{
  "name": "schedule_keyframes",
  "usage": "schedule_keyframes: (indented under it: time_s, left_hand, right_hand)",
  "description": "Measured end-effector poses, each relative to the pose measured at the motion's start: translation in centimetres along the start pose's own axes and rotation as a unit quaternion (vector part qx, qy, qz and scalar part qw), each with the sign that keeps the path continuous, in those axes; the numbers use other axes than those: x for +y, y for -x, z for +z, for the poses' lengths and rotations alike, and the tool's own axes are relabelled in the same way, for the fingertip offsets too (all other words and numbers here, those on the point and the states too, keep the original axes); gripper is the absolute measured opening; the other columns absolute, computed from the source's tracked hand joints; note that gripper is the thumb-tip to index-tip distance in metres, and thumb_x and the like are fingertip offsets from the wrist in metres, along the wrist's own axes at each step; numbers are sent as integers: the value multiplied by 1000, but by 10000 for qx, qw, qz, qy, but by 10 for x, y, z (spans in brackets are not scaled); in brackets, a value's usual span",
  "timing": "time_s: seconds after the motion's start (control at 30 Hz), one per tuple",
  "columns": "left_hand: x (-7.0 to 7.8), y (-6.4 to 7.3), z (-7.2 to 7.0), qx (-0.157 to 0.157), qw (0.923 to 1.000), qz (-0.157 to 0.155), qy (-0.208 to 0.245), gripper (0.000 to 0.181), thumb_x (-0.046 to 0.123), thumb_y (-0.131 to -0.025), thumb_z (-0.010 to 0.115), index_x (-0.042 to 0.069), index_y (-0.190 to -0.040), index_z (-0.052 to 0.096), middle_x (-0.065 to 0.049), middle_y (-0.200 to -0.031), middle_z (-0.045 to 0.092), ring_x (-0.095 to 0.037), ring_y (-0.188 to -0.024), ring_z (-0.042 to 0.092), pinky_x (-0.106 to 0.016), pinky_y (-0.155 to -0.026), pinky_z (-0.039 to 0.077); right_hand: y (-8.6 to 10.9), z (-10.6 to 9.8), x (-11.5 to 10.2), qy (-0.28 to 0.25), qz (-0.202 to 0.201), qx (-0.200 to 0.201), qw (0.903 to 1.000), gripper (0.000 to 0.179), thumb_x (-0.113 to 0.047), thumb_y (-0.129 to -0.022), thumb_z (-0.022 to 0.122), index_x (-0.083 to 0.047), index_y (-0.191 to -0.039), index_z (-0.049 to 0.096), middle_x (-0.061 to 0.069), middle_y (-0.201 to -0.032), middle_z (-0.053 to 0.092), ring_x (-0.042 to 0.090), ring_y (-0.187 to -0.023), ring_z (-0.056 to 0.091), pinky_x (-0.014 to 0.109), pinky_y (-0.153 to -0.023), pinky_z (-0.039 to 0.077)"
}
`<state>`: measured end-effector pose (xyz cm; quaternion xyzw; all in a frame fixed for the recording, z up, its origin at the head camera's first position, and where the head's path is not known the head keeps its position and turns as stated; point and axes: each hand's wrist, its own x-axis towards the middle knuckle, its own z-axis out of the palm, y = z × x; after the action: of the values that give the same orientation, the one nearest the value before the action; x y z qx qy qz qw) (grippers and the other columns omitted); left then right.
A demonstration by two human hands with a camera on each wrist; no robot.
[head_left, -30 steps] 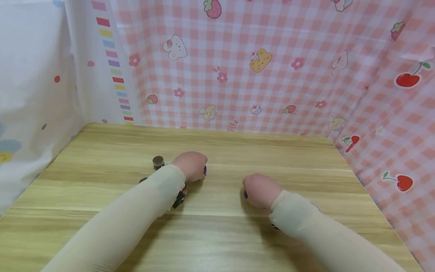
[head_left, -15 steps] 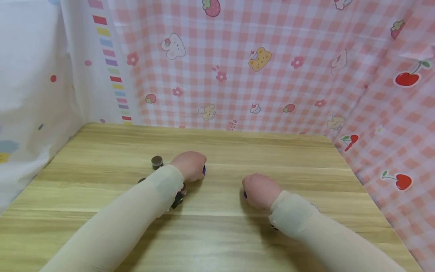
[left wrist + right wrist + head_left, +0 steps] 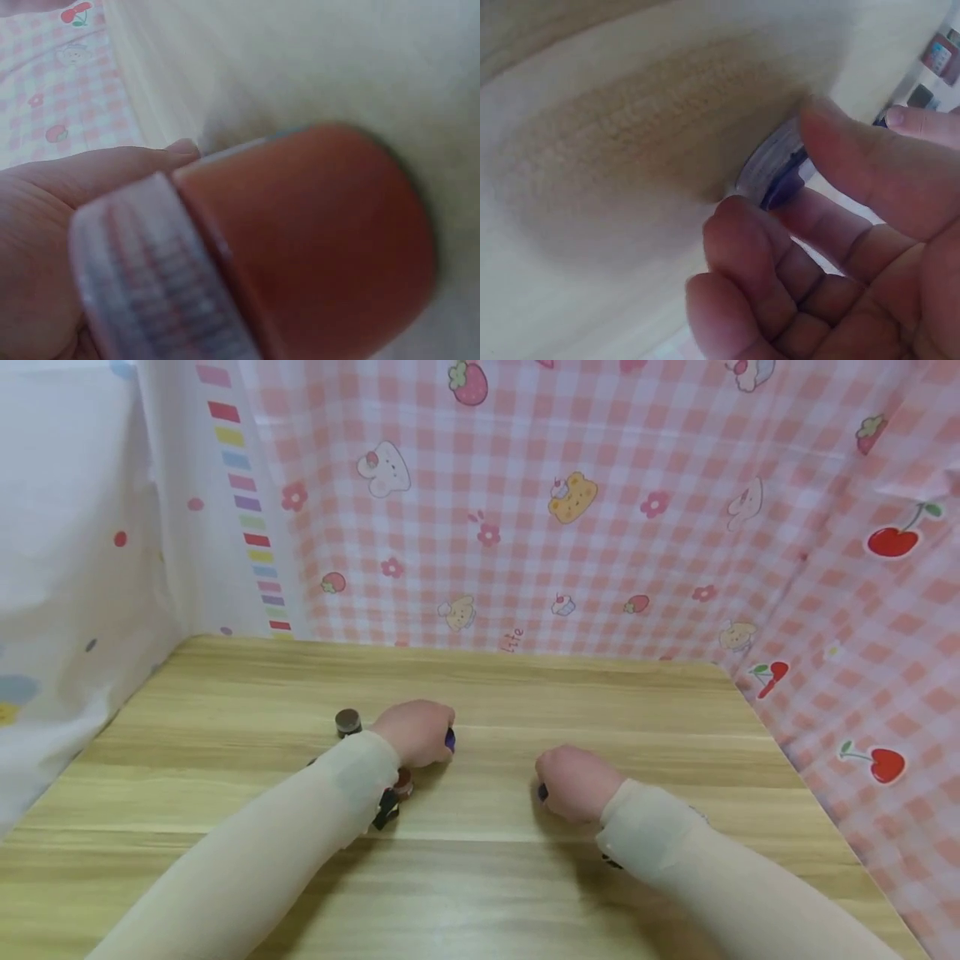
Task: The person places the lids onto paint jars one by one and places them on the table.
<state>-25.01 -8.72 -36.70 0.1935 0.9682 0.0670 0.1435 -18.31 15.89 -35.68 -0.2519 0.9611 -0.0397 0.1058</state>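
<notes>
In the head view, my left hand (image 3: 416,732) holds a small dark-purple piece (image 3: 450,740) between thumb and fingers, low over the wooden table. Mostly hidden by the hand, its full shape cannot be told. To the right, my right hand (image 3: 577,783) pinches a small purple jar with a clear rim (image 3: 780,169) at the table surface; the thumb and fingertips cover part of it. Beside the left wrist stands a small red-brown jar (image 3: 403,783). That jar (image 3: 322,240), with a clear ribbed lid, looms close in the left wrist view, apart from the fingers.
A dark-brown jar (image 3: 348,722) stands left of the left hand. The left sleeve (image 3: 300,835) partly hides another dark item. Dark gear (image 3: 386,810) sits under that wrist. Patterned cloth (image 3: 480,510) borders the table (image 3: 480,877) at back and sides.
Both hands stay nearly in place. The left wrist shifts slightly left, showing more of the red-brown jar and the purple piece. The head view tilts slightly.
</notes>
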Motion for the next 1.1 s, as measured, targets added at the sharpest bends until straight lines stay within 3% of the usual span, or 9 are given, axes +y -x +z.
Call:
schedule_keyframes:
  time_s: [0.13,0.3,0.53,0.63,0.77,0.83,1.1]
  left_hand:
    - [1,3,2,90,9992,38,390,29,32,-95,76,12,-113,65,-3,-102,69,-22,-88,61,-37,-82,51]
    - [0,7,2,234,9950,27,976,25,30,-95,75,16,-113,64,-1,-101,68,-21,-88,62,-35,-79,51]
    - [1,19,3,251,9788,219,2019,23,29,-97,76,22,-115,65,-4,-98,69,-22,-61,65,-37,-51,56]
    - [3,22,5,412,9766,489,2055,26,30,-96,77,21,-119,67,-2,-100,70,-18,-66,65,-34,-58,56]
    - [8,24,7,725,9779,829,1779,35,33,-94,78,17,-124,69,1,-106,72,-14,-85,65,-33,-78,56]
    - [10,25,7,807,9776,919,1714,35,34,-94,79,16,-123,70,2,-105,72,-14,-87,65,-34,-82,55]
    - [17,32,9,935,9740,1116,1734,27,34,-93,81,17,-112,73,7,-92,70,-13,-80,62,-34,-78,52]
  right_hand:
    - [-1,-2,5,-404,368,16,9985,13,-10,-92,73,-9,-80,67,1,-76,64,16,-70,56,35,-71,52]
    - [-3,-9,3,-914,693,216,9932,16,-21,-97,75,-7,-106,73,4,-93,73,16,-80,64,35,-78,57]
    - [-4,-15,-8,-1703,473,863,9805,22,-21,-100,73,-9,-117,71,5,-106,75,14,-89,69,34,-79,59]
    - [-5,-16,-12,-2020,379,1021,9733,29,-21,-100,73,-8,-125,69,6,-110,75,14,-91,70,30,-77,59]
    - [-4,-16,-17,-2365,250,1167,9643,36,-19,-101,72,-6,-133,66,7,-116,75,14,-92,71,28,-74,59]
    - [-4,-16,-19,-2464,160,1227,9612,37,-17,-101,71,-6,-135,65,8,-119,74,14,-92,71,28,-75,59]
    - [-7,-13,-29,-2673,136,1205,9560,34,-14,-100,73,-8,-132,68,7,-118,74,14,-89,70,27,-73,58]
